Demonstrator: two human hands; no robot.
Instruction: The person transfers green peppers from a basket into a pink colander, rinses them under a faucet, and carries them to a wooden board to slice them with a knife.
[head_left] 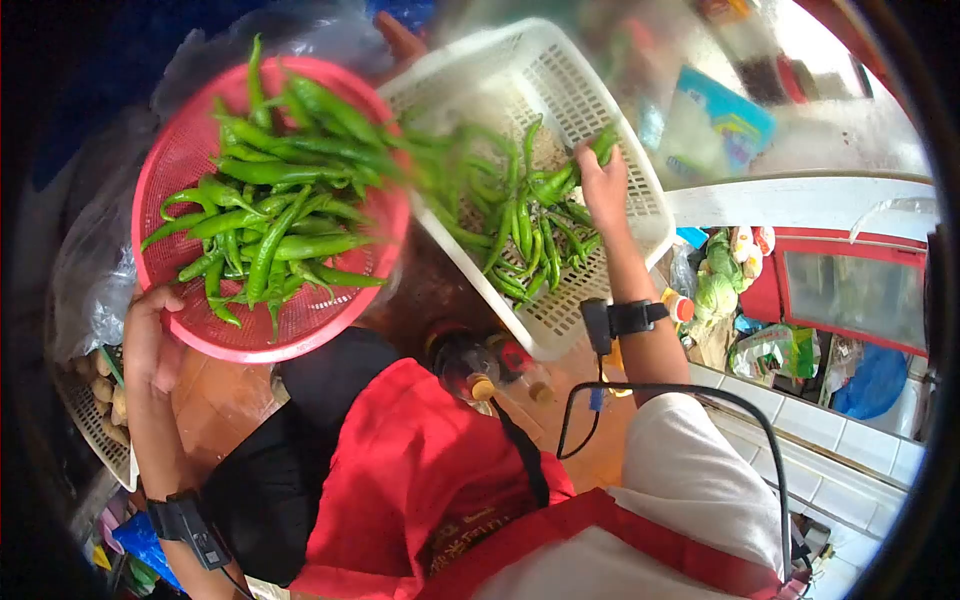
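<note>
My left hand (155, 335) grips the lower left rim of a round pink colander (335, 335), which is tilted. Long green chili peppers (275, 225) are heaped inside it. Over the white rectangular basket (545, 335), my right hand (605, 190) is closed around a few green chili peppers (563, 183). More peppers (530, 240) lie in that basket below the hand, along with small pale bits on its slotted floor. Between the two containers the peppers are smeared by motion, overlapping the colander's right rim and the basket's left side.
Bottles (465, 365) stand on the orange tile floor below the basket. A basket of potatoes (105, 400) is at the far left, near clear plastic bags (105, 300). To the right are a white tiled ledge (850, 450), a cabbage (715, 290) and a red-framed cabinet (850, 290).
</note>
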